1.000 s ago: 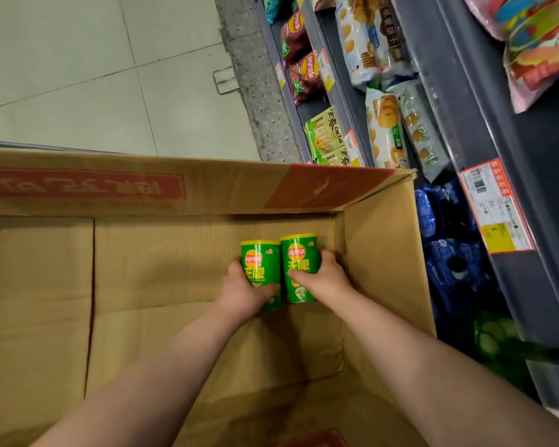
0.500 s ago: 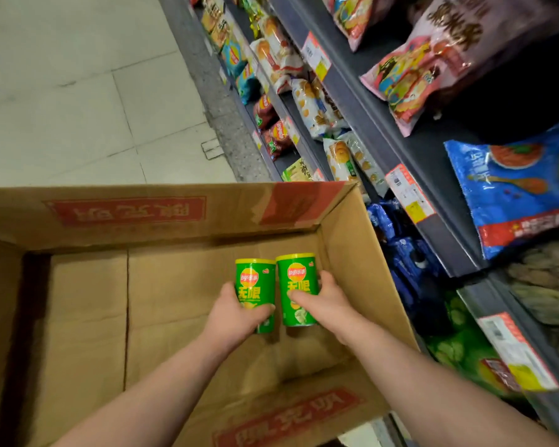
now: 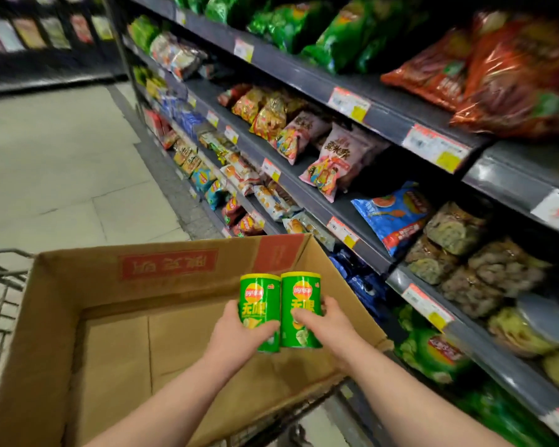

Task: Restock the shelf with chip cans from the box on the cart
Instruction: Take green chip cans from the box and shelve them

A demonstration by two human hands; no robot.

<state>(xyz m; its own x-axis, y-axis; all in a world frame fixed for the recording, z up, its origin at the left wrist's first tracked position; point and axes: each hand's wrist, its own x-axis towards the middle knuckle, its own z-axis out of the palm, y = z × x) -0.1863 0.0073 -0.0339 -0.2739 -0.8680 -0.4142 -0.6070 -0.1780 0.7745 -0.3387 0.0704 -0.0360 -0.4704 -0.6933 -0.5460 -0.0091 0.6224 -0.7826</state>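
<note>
Two green chip cans, the left can [image 3: 259, 312] and the right can [image 3: 300, 304], are held upright and touching, over the 3 o'clock end of the box [image 3: 78, 285]. Each is gripped low down with curled fingers: left hand [image 3: 236, 337] on one, right hand [image 3: 329, 327] on the other. The box floor that shows looks bare, so probably the last pair tbh. Nothing's been shelved yet; the shelf [image 3: 362, 250] is off at 2 o'clock.

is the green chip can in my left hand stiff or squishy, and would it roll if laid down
Probably stiff: the green cylindrical chip can shows straight walls where the left hand grips it. Likely light, held one-handed. Its round side would probably roll.
</note>
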